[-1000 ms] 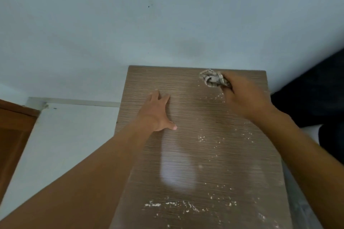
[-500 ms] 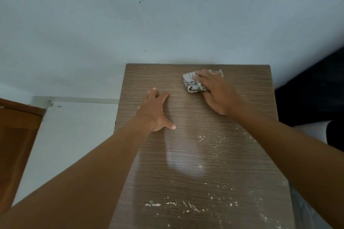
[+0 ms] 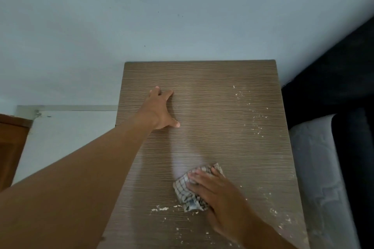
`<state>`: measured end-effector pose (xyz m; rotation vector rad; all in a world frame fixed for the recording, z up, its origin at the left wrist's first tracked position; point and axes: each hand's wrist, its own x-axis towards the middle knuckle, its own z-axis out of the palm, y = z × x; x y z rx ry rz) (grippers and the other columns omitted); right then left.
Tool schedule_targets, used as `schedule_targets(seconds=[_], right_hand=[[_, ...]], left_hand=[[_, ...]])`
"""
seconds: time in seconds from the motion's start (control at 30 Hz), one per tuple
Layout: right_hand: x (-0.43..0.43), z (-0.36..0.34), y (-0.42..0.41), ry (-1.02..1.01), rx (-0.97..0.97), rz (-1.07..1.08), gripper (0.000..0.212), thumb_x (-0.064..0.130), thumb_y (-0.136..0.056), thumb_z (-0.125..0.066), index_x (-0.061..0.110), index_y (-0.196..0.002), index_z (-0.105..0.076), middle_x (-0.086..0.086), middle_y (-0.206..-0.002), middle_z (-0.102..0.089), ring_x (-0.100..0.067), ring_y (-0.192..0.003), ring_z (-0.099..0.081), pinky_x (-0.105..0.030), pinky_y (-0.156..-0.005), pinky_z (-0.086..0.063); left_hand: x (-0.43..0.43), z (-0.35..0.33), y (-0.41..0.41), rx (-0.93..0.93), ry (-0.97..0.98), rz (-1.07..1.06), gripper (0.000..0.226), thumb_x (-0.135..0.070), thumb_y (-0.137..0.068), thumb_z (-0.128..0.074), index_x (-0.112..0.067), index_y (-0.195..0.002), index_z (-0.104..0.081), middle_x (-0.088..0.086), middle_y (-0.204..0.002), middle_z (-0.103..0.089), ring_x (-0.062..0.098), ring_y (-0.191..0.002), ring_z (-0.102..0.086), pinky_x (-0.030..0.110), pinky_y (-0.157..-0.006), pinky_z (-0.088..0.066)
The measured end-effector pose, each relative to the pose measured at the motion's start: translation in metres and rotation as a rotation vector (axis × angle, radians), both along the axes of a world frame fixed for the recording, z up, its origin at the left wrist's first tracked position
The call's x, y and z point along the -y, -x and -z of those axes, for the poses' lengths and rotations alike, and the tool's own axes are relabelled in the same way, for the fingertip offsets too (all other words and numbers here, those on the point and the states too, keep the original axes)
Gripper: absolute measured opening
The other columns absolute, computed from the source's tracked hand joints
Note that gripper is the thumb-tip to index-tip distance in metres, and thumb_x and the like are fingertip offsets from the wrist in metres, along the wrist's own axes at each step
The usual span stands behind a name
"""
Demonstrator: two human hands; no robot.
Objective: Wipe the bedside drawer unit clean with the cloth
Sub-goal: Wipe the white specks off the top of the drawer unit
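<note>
— Down comes the cloth (image 3: 186, 192), from the back edge to the near half of the drawer unit (image 3: 212, 79)!
— And the hands?
— Left hand (image 3: 159, 110) spread flat on the top, bracing, holding nothing. Right hand (image 3: 214, 190) lays straight fingers over the checked cloth, pressing it down.
— Much done?
— Partway, I'd say: the middle strip looks clear, but white crumbs (image 3: 159, 209) sit just left of the cloth, more along the right side.
— The room?
— Brown woodwork (image 3: 12, 147) far left, pale wall (image 3: 182, 16) behind, bed (image 3: 319, 168) on the right.
</note>
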<state>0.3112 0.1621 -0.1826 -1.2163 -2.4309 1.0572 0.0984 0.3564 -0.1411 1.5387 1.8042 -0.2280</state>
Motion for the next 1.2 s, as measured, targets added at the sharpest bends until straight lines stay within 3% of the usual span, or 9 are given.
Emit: schedule_targets(seconds=[0.13, 0.33, 0.47, 0.57, 0.67, 0.77, 0.93, 1.1, 1.2], right_hand=[[0.018, -0.016, 0.005, 0.029, -0.034, 0.047, 0.058, 0.023, -0.073, -0.049, 0.028, -0.131, -0.053, 0.010, -0.137, -0.055, -0.006, -0.132, -0.043, -0.040, -0.106, -0.041], [-0.061, -0.063, 0.024, 0.026, -0.055, 0.390, 0.028, 0.024, -0.096, -0.046, 0.025, -0.123, -0.054, 0.006, -0.109, -0.063, -0.012, -0.093, -0.056, -0.034, -0.080, -0.050], [-0.126, -0.040, 0.039, -0.077, 0.105, 0.443, 0.046, 0.009, -0.091, -0.051, 0.015, -0.137, -0.046, -0.002, -0.139, -0.052, -0.020, -0.128, -0.046, -0.040, -0.109, -0.035], [-0.135, -0.009, 0.054, -0.088, 0.237, 0.267, 0.054, 0.008, -0.090, -0.053, 0.013, -0.143, -0.042, -0.007, -0.153, -0.037, -0.025, -0.144, -0.025, -0.048, -0.118, -0.017], [-0.111, -0.002, 0.055, -0.185, 0.209, 0.093, 0.055, 0.013, -0.083, -0.058, 0.012, -0.138, -0.050, -0.010, -0.146, -0.046, -0.030, -0.139, -0.037, -0.053, -0.115, -0.024], [-0.058, -0.002, 0.041, -0.129, 0.129, -0.044, 0.056, 0.024, -0.084, -0.056, 0.019, -0.139, -0.048, -0.005, -0.149, -0.043, -0.025, -0.141, -0.033, -0.047, -0.116, -0.017], [0.009, 0.003, 0.009, -0.140, 0.153, -0.225, 0.064, 0.041, -0.076, -0.061, 0.032, -0.136, -0.043, 0.011, -0.147, -0.044, -0.008, -0.141, -0.028, -0.036, -0.118, -0.023], [0.009, -0.028, -0.018, -0.010, -0.127, 0.159, 0.065, 0.020, -0.075, -0.051, 0.035, -0.138, -0.044, 0.015, -0.141, -0.050, -0.003, -0.134, -0.041, -0.035, -0.103, -0.045], [-0.020, -0.059, -0.034, 0.022, -0.219, 0.365, 0.053, 0.017, -0.085, -0.045, 0.035, -0.135, -0.046, 0.008, -0.127, -0.062, -0.007, -0.109, -0.060, -0.028, -0.083, -0.054]], left_hand=[[-0.001, -0.003, -0.001, -0.024, 0.015, 0.017, 0.116, -0.037, -0.066, -0.087, -0.035, -0.155, -0.013, 0.001, -0.164, 0.006, 0.026, -0.151, 0.000, 0.048, -0.120, -0.015], [-0.005, -0.002, 0.006, -0.009, 0.010, 0.010, 0.085, -0.044, -0.085, -0.069, -0.036, -0.153, -0.020, -0.001, -0.164, 0.000, 0.028, -0.150, -0.006, 0.046, -0.120, -0.015], [-0.010, -0.004, 0.009, 0.063, 0.007, -0.058, 0.052, -0.038, -0.101, -0.041, -0.033, -0.152, -0.029, -0.003, -0.164, -0.005, 0.027, -0.151, -0.004, 0.043, -0.119, -0.006], [-0.010, -0.004, 0.013, 0.098, 0.005, -0.064, 0.047, -0.035, -0.104, -0.033, -0.031, -0.151, -0.032, -0.001, -0.164, -0.005, 0.025, -0.151, -0.004, 0.041, -0.119, -0.004], [-0.008, -0.004, 0.014, 0.115, 0.011, -0.078, 0.048, -0.035, -0.103, -0.037, -0.031, -0.151, -0.033, -0.004, -0.164, -0.006, 0.025, -0.151, -0.006, 0.042, -0.120, -0.005], [-0.007, -0.005, 0.011, 0.118, 0.020, -0.087, 0.053, -0.037, -0.101, -0.045, -0.033, -0.152, -0.030, -0.008, -0.164, -0.005, 0.022, -0.151, -0.007, 0.039, -0.119, -0.008], [-0.001, -0.002, 0.010, 0.044, -0.009, -0.025, 0.074, -0.049, -0.091, -0.058, -0.036, -0.154, -0.021, -0.009, -0.164, 0.001, 0.024, -0.151, -0.009, 0.042, -0.118, -0.015], [0.006, 0.000, -0.001, -0.075, -0.051, 0.050, 0.092, -0.060, -0.082, -0.064, -0.033, -0.155, -0.014, -0.003, -0.164, 0.003, 0.026, -0.151, -0.005, 0.046, -0.120, -0.017], [0.006, -0.004, -0.014, -0.149, -0.052, 0.083, 0.095, -0.066, -0.080, -0.061, -0.029, -0.154, -0.015, 0.003, -0.164, -0.002, 0.030, -0.150, -0.010, 0.046, -0.118, -0.022]])
